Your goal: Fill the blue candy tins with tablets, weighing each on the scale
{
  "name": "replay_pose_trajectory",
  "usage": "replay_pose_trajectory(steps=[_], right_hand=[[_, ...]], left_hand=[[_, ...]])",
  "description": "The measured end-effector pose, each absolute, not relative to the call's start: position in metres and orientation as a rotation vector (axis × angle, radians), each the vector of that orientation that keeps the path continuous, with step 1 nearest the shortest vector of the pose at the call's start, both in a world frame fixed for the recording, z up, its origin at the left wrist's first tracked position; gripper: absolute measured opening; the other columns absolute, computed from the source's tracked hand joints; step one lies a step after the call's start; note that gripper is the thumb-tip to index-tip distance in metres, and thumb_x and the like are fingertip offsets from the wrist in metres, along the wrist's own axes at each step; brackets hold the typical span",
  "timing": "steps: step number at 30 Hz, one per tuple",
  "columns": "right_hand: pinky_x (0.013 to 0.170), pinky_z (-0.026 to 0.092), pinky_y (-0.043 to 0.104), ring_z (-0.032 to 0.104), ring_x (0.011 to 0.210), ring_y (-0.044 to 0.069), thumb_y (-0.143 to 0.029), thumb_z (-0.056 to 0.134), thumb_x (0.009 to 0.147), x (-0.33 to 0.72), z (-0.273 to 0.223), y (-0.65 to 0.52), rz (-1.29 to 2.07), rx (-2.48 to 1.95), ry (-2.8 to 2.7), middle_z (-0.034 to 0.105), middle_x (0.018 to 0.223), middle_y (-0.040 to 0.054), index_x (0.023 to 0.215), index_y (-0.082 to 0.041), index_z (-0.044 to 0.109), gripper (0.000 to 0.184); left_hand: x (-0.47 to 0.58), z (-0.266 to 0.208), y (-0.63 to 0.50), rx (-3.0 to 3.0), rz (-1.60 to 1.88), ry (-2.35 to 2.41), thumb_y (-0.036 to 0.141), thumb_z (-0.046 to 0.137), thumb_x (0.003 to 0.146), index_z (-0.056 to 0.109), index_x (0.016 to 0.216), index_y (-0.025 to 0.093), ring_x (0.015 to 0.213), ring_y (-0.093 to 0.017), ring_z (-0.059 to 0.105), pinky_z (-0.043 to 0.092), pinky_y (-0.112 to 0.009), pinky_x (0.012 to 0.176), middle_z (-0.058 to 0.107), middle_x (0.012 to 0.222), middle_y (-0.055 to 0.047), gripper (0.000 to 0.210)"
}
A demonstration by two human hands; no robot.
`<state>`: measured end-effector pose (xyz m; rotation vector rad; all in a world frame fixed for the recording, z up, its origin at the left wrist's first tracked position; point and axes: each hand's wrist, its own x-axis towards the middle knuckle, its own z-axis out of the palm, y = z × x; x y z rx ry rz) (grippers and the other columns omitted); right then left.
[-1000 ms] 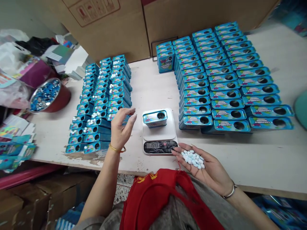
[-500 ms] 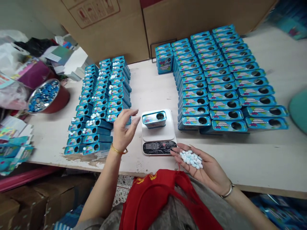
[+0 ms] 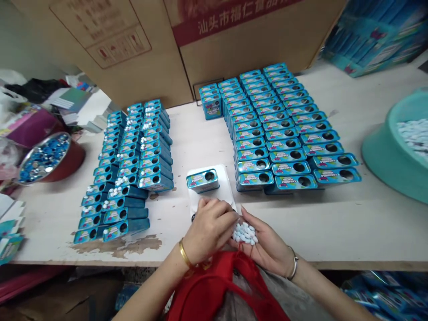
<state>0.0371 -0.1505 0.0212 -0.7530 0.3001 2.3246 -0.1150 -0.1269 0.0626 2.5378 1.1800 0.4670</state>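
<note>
My right hand (image 3: 272, 249) is turned palm up and cupped, holding a small pile of pale blue and white candies (image 3: 245, 233). Curled over the left edge of that pile is my left hand (image 3: 211, 228). Its fingers are bent together, and the tips are hidden, so whether they pinch a candy does not show. Just beyond stands a blue tin (image 3: 198, 182) with a round hole in its top, upright on a white kitchen scale (image 3: 227, 187). My left hand covers most of the scale's display.
Rows of blue tins (image 3: 287, 156) stand at right; more tins (image 3: 155, 167) at left have white candies on many tops. A teal tub (image 3: 384, 147) of candies is far right. A red bowl (image 3: 72, 158) holds blue-silver pieces. Large cardboard boxes (image 3: 227, 62) line the back.
My left hand has moved from beside the scale to the candies in my right palm, and its fingers have curled in. The view has shifted, bringing the teal tub further into sight.
</note>
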Motion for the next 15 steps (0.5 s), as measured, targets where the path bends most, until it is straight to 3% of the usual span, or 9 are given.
replay_pose_trajectory(steps=[4, 7, 10, 13, 15], right_hand=[[0.083, 0.052, 0.028, 0.067, 0.093, 0.02, -0.036, 0.05, 0.089, 0.039, 0.023, -0.149, 2.362, -0.776, 0.239, 0.07, 0.098, 0.0168, 0.106, -0.005, 0.062, 0.038], [0.084, 0.052, 0.029, 0.065, 0.099, 0.024, -0.036, 0.054, 0.086, 0.042, 0.024, -0.148, 2.339, -0.835, 0.27, 0.067, 0.108, 0.0201, 0.114, -0.003, 0.059, 0.044], [0.077, 0.054, 0.027, 0.067, 0.093, 0.024, -0.035, 0.055, 0.085, 0.044, 0.02, -0.148, 2.324, -0.835, 0.332, 0.069, 0.104, 0.0182, 0.111, -0.004, 0.062, 0.04], [0.072, 0.054, 0.026, 0.069, 0.087, 0.023, -0.035, 0.061, 0.082, 0.043, 0.009, -0.143, 2.377, -0.773, 0.359, 0.072, 0.095, 0.0158, 0.099, -0.005, 0.068, 0.036], [0.071, 0.054, 0.027, 0.069, 0.085, 0.023, -0.037, 0.069, 0.074, 0.04, -0.002, -0.138, 2.428, -0.684, 0.34, 0.073, 0.09, 0.0141, 0.091, -0.007, 0.071, 0.035]], left_hand=[[-0.136, 0.075, -0.101, 2.55, 0.767, 1.459, 0.021, 0.049, 0.089, 0.06, 0.095, 0.02, 0.082, -0.015, 0.051, 0.031, -0.033, 0.077, 0.06, 0.086, -0.003, 0.012], [-0.154, 0.079, -0.081, 2.592, 0.633, 1.566, 0.034, 0.056, 0.086, 0.057, 0.11, 0.022, 0.095, -0.02, 0.051, 0.032, -0.036, 0.084, 0.058, 0.104, -0.007, 0.027], [-0.171, 0.082, -0.064, 2.575, 0.323, 1.483, 0.044, 0.059, 0.081, 0.048, 0.122, 0.021, 0.1, -0.023, 0.051, 0.036, -0.036, 0.085, 0.056, 0.112, -0.009, 0.048], [-0.178, 0.082, -0.034, 2.556, 0.193, 1.418, 0.038, 0.055, 0.086, 0.051, 0.113, 0.02, 0.089, -0.019, 0.055, 0.04, -0.033, 0.079, 0.06, 0.098, -0.006, 0.033], [-0.176, 0.081, 0.0, 2.582, 0.262, 1.496, 0.031, 0.055, 0.085, 0.05, 0.113, 0.019, 0.092, -0.02, 0.054, 0.041, -0.033, 0.081, 0.059, 0.1, -0.006, 0.031]])
